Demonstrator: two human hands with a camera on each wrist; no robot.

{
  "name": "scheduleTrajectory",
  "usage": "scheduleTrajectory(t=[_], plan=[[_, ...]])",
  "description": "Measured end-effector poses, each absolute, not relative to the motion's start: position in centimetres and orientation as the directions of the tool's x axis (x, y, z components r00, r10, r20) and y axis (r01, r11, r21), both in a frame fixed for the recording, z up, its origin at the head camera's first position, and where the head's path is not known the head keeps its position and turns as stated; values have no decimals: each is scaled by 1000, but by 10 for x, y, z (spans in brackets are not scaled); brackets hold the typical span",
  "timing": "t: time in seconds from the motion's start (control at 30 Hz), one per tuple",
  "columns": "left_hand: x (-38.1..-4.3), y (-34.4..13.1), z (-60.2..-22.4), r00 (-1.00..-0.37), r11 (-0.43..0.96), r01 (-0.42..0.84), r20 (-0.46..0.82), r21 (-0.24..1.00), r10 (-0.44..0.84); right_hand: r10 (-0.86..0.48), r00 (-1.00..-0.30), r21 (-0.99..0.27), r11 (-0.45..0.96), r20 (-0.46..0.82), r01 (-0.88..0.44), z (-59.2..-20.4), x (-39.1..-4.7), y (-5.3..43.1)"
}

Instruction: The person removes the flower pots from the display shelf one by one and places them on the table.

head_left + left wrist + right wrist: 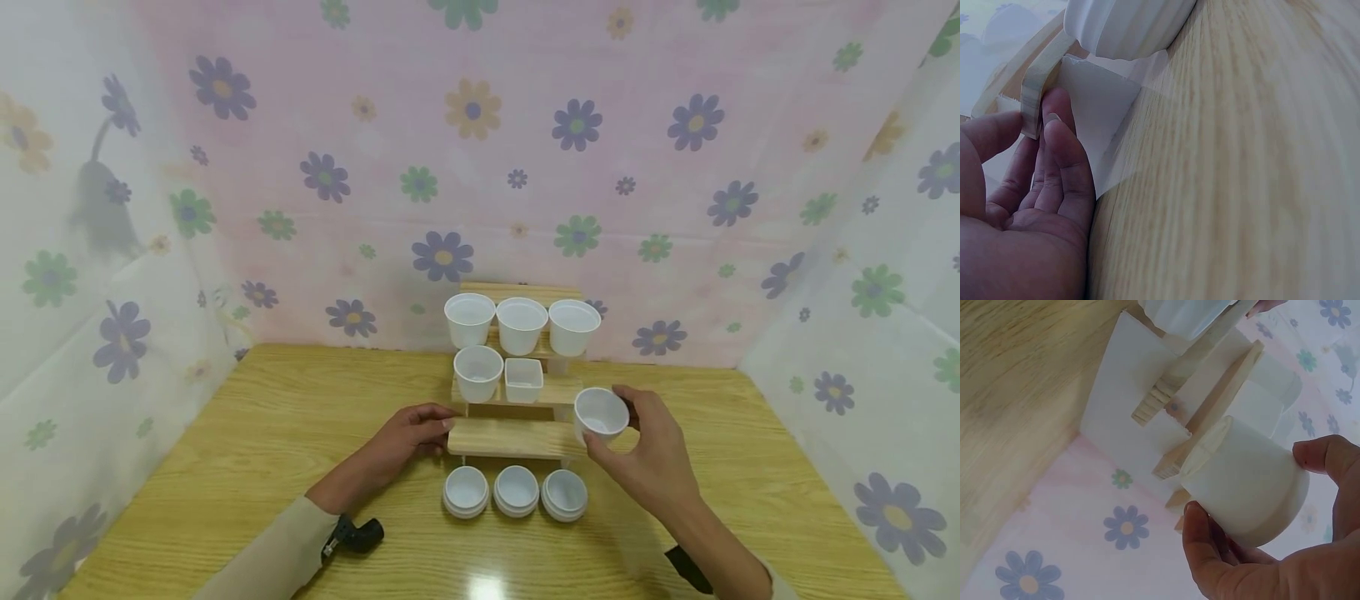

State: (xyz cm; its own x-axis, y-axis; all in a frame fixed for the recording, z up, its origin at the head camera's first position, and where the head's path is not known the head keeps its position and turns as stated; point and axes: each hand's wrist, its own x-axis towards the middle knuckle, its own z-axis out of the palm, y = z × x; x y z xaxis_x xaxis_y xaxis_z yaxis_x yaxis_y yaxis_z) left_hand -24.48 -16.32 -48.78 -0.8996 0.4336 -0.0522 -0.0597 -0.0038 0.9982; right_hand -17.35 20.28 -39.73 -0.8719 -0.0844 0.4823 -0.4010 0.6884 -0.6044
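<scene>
At the lowest wooden step [513,437], a person's left hand [411,433] pinches the left end while the right hand [660,446], angled inward, grips a white cup [602,414] near the right end.

I see a little booth with flowery sheets on three sides. A pink sheet [525,50] hangs at the back, a pale one [45,212] stands on the left, and another [903,333] on the right. They all have purple, green and orange flowers. Inside I see a table [225,467] with a yellow-brown wood look. A bright spot of light [486,588] shines on it. I can't tell from my cameras if this is in a home or a shop.
</scene>
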Motion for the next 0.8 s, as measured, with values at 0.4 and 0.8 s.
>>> scheduleTrajectory(t=[0.4, 0.8], plan=[[-247, -160, -485, -904, 2, -66, -60, 998, 423, -88, -879, -587, 713, 468, -384, -401, -171, 210], [-244, -163, -487, -901, 11, -64, -62, 998, 428, -85, -898, -600, 717, 431, -356, -406, -164, 213]])
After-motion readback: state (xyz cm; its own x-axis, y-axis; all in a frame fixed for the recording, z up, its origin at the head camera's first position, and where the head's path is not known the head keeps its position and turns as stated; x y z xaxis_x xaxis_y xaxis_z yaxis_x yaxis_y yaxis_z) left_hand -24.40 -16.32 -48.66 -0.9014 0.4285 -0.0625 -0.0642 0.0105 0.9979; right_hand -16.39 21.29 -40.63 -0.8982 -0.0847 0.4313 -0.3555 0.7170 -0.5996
